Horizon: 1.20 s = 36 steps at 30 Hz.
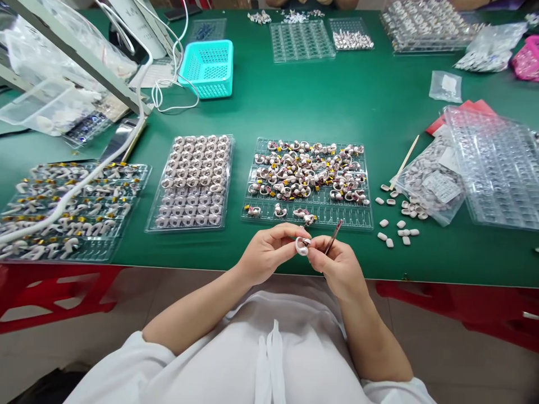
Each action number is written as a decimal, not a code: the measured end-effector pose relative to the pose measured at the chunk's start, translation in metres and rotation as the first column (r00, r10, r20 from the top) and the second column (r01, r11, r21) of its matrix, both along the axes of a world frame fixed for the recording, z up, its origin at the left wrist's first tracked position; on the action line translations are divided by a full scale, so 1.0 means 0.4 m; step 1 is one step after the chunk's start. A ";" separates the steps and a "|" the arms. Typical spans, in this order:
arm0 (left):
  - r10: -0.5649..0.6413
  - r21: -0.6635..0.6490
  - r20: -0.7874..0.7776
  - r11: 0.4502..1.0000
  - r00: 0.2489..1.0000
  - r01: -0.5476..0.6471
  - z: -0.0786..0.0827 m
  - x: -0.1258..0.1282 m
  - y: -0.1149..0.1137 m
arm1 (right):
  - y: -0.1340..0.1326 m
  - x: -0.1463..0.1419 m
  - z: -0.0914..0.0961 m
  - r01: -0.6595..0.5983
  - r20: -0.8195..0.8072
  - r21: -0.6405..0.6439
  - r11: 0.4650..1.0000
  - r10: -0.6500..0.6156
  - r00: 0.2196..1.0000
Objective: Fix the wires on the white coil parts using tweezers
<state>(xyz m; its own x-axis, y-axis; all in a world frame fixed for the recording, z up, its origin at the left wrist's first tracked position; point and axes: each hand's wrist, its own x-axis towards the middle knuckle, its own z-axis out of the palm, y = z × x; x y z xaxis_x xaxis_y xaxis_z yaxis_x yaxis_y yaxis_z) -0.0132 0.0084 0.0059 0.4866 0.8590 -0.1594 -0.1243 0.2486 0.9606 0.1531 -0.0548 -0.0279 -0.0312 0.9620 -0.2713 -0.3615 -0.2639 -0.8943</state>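
With the left hand pinching a small, pale, curved plastic piece before the clear ridged plastic tray, a slip or scratch seemed possible, because the right hand, fingers curled, pinched it while also holding a slim dark tool.

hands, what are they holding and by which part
The left hand pinches a small pale looped piece by its edge; the right hand touches its opposite side and holds a thin dark tool by its shaft.
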 end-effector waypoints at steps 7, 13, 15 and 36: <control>0.063 0.091 -0.101 0.994 0.993 -0.054 -0.022 -0.005 -0.016 | -0.012 -0.007 0.012 0.032 0.030 -0.004 0.999 -0.032 0.999; 0.154 0.259 -0.217 0.961 0.964 -0.095 -0.034 0.006 -0.028 | -0.017 -0.031 0.021 0.101 0.159 0.127 0.987 -0.121 0.980; 0.160 0.281 -0.239 0.955 0.958 -0.090 -0.031 0.008 -0.028 | -0.018 -0.037 0.018 0.122 0.190 0.169 0.978 -0.154 0.970; -0.013 0.229 -0.113 0.973 0.993 0.039 -0.024 -0.021 0.006 | -0.022 -0.028 -0.001 0.155 0.169 0.200 0.967 -0.190 0.967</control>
